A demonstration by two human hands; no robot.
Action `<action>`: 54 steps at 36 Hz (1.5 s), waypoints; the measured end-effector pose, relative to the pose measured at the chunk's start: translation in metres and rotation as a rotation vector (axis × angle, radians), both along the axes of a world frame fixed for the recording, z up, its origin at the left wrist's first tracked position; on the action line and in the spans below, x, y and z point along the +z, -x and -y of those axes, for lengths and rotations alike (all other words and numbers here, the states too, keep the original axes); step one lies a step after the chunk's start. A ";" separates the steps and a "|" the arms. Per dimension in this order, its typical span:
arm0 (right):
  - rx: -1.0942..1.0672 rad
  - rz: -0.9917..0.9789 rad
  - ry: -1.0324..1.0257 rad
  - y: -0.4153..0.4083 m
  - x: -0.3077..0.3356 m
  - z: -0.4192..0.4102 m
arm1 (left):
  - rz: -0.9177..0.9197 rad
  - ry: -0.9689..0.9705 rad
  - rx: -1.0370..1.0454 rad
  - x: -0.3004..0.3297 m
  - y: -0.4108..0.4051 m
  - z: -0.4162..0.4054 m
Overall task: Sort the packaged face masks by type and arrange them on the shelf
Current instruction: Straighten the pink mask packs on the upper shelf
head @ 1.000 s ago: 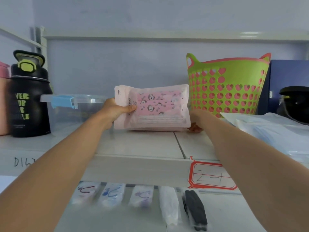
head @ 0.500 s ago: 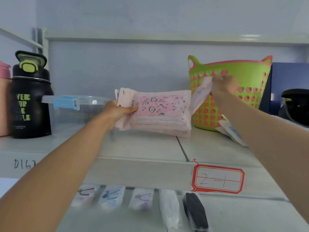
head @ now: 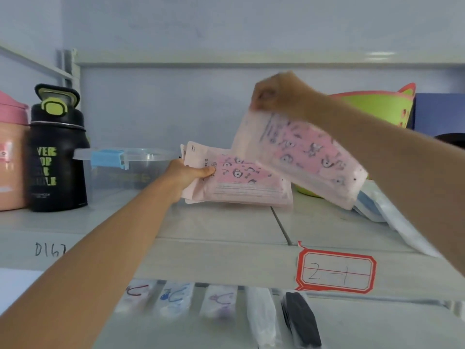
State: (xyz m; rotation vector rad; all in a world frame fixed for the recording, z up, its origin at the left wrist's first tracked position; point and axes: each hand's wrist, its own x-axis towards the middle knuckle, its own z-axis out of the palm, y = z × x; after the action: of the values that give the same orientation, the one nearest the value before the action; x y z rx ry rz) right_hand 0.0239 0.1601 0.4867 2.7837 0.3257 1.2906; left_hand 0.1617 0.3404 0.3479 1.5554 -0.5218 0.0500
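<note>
My left hand (head: 187, 174) grips the left end of a stack of pink cartoon-print mask packs (head: 241, 183) that rests on the grey shelf (head: 221, 227). My right hand (head: 275, 93) pinches the top corner of another pink mask pack (head: 302, 157), which hangs tilted in the air above the right end of the stack. Blue and white mask packs (head: 377, 207) lie on the shelf to the right, partly hidden by my right forearm. On the lower shelf, a row of several single packed masks (head: 221, 303) lies, including a black one (head: 300, 321).
A clear lidded box with a blue clip (head: 118, 170) stands left of the stack, then a black bottle (head: 56, 152) and a pink container (head: 11, 154). A green heart-pattern basket (head: 382, 107) sits behind my right arm. A red-framed label (head: 336, 273) marks the shelf edge.
My right hand has lifted a pink pack from beside the basket and carried it up and left over the stack. My left hand keeps its hold on the stack.
</note>
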 end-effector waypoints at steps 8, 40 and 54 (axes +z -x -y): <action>-0.045 -0.236 -0.108 -0.070 -0.067 -0.001 | -0.003 0.003 -0.006 -0.001 0.006 0.001; -0.376 -0.780 -0.697 0.002 -0.078 0.042 | -0.092 0.009 0.104 -0.007 -0.018 0.002; -0.094 -0.490 -1.338 -0.015 -0.100 0.070 | -0.137 0.031 0.089 -0.005 -0.018 0.001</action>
State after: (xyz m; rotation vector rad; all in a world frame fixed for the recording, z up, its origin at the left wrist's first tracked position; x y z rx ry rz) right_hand 0.0387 0.0900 0.3863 4.0452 -1.0611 0.8979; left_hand 0.1798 0.3394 0.3429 1.5386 -0.3420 0.0197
